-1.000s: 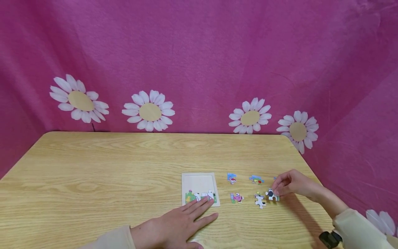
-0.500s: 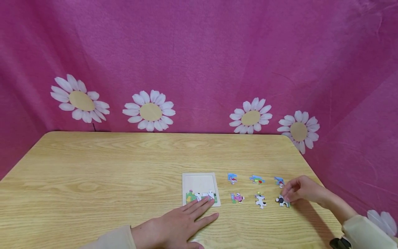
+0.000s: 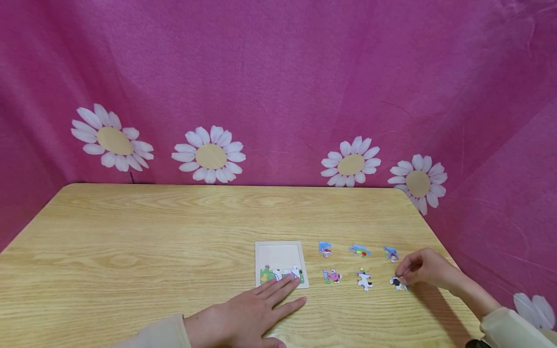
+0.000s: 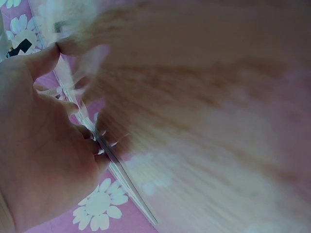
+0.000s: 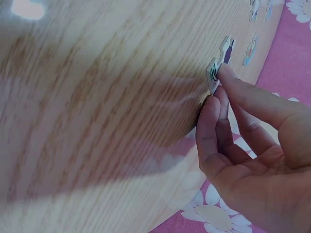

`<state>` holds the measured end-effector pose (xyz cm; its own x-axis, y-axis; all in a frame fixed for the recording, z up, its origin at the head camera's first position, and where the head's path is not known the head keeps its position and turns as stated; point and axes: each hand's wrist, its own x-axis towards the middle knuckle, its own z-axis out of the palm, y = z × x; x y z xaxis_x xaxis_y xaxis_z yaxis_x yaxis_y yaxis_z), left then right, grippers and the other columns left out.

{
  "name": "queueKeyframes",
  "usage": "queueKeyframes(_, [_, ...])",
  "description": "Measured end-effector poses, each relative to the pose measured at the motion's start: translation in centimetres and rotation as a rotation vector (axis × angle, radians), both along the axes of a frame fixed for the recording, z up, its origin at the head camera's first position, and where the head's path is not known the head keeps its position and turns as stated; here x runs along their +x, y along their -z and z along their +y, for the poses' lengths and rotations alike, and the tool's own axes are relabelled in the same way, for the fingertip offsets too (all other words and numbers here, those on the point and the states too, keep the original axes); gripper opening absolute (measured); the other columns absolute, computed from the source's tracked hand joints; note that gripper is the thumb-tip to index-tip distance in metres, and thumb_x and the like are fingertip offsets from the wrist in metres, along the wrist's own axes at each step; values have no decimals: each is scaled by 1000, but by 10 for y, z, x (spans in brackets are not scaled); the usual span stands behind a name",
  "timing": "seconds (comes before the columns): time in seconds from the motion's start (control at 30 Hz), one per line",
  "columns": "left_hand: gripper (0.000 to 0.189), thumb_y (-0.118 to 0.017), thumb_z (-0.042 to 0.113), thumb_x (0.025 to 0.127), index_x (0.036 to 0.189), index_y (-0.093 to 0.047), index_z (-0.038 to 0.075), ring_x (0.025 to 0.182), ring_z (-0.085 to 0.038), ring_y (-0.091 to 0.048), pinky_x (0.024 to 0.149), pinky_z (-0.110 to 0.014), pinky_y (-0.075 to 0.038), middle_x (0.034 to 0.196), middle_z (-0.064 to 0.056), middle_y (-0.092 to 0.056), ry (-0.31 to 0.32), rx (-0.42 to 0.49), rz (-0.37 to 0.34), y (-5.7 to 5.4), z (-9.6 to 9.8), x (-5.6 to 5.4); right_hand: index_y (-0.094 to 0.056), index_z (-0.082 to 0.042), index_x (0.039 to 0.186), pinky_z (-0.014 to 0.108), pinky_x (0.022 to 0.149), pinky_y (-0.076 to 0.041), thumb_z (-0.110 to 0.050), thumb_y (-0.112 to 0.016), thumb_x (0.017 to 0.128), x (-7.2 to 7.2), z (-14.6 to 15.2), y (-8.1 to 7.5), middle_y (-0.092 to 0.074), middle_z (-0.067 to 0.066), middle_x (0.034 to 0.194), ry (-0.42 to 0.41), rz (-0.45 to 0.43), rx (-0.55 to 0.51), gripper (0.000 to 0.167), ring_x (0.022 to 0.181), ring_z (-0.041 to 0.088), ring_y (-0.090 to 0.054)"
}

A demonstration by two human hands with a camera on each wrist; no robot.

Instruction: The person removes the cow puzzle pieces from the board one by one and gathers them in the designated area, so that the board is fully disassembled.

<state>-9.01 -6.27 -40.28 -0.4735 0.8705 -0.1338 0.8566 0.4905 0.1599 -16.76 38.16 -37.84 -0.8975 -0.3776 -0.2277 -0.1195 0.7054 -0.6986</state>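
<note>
The wood-grained surface is carrying everything. The left hand is lying with fingers straight and spread, gripping nothing; the right hand is pinching with bent fingers. A pale square tray is sitting under the left fingertips. By the surface's right edge, the pinched puzzle piece is showing white, black and green.
</note>
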Motion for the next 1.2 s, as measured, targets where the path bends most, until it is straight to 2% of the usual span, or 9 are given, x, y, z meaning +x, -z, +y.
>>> queueKeyframes(0.17, [77, -36, 62, 106, 167, -18, 20, 160, -23, -8, 127, -34, -19, 174, -12, -9, 1, 3, -5, 0, -1, 0, -73, 11, 93, 21, 66, -52, 4, -78, 84, 1, 0, -3, -75, 13, 88, -6, -14, -11, 12, 74, -2, -60])
queueKeyframes(0.3, [76, -35, 63, 106, 167, -18, 20, 160, -23, -8, 127, -34, -19, 174, -12, -9, 8, 5, 18, 2, 0, 0, -71, 14, 98, 22, 68, -55, 4, -73, 90, 1, -1, -8, -77, 13, 93, -32, -64, -90, 13, 78, 1, -67])
queueKeyframes(0.43, [76, -34, 62, 106, 167, -18, 20, 160, -23, -8, 126, -35, -20, 173, -13, -9, 10, 5, 26, 3, -1, 0, -68, 18, 105, 25, 73, -59, 0, -72, 93, 0, -13, -16, -77, 10, 95, -30, -109, -163, 22, 83, 4, -71])
queueKeyframes(0.5, [76, -35, 62, 106, 167, -18, 20, 160, -23, -8, 127, -35, -19, 174, -13, -8, 7, 7, 13, 2, -1, 0, -68, 18, 108, 26, 75, -59, -3, -72, 94, -2, -24, -20, -77, 9, 96, -27, -120, -177, 25, 84, 5, -72])
queueKeyframes(0.73, [76, -34, 63, 106, 167, -18, 20, 160, -23, -7, 127, -35, -19, 174, -13, -7, 8, 8, 7, 1, 0, 0, -70, 15, 109, 24, 78, -59, -2, -72, 94, -12, -79, -29, -76, 23, 102, -94, -114, -243, 23, 86, 7, -72])
queueKeyframes(0.87, [76, -34, 63, 106, 167, -17, 21, 160, -23, -6, 127, -35, -18, 174, -12, -7, 4, 3, 5, 2, 0, 0, -73, 11, 107, 23, 79, -58, -5, -75, 93, -19, -114, -31, -77, 19, 102, -99, -123, -226, 20, 86, 10, -72])
queueKeyframes(1.0, [77, -34, 63, 106, 167, -17, 21, 160, -23, -7, 127, -35, -19, 174, -12, -7, 5, 0, 14, 2, 0, -1, -75, 8, 104, 23, 80, -57, -5, -75, 93, -23, -143, -30, -77, 18, 101, -140, -113, -223, 17, 88, 12, -72])
queueKeyframes(1.2, [76, -35, 62, 106, 167, -17, 21, 160, -22, -6, 127, -36, -18, 174, -12, -6, 5, 2, -38, 1, 1, -2, -75, 8, 103, 25, 81, -58, -2, -75, 93, -29, -174, -26, -78, 16, 98, -191, -114, -249, 14, 87, 12, -72])
